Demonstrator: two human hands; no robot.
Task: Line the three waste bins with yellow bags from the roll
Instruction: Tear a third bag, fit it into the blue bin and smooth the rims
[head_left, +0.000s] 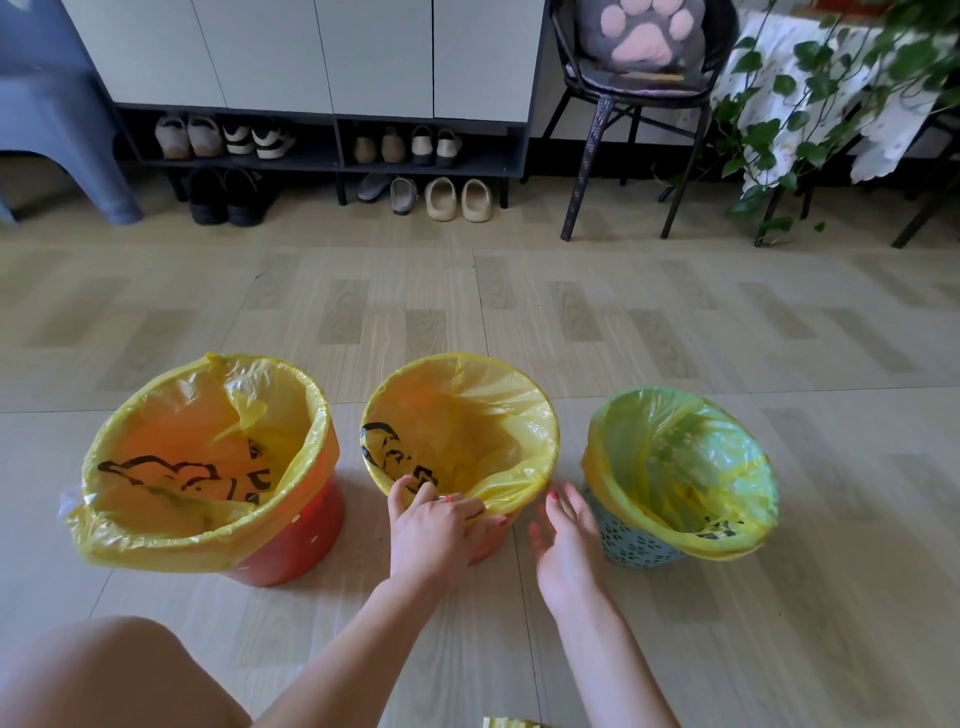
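while your left hand (436, 525) pinches the thin yellow plastic bag (462, 426) over the middle orange bin's rim (488, 540), your right hand (563, 540) hovers open and empty beside it; next, smooth that fold down evenly.

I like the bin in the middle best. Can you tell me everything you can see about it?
The middle bin stands upright on the floor between the other two. It is round and orange, mostly hidden by its thin, crinkly yellow bag, which has black print and is folded over the rim all round. The left hand grips the bag at the near rim. The right hand hovers open beside it.
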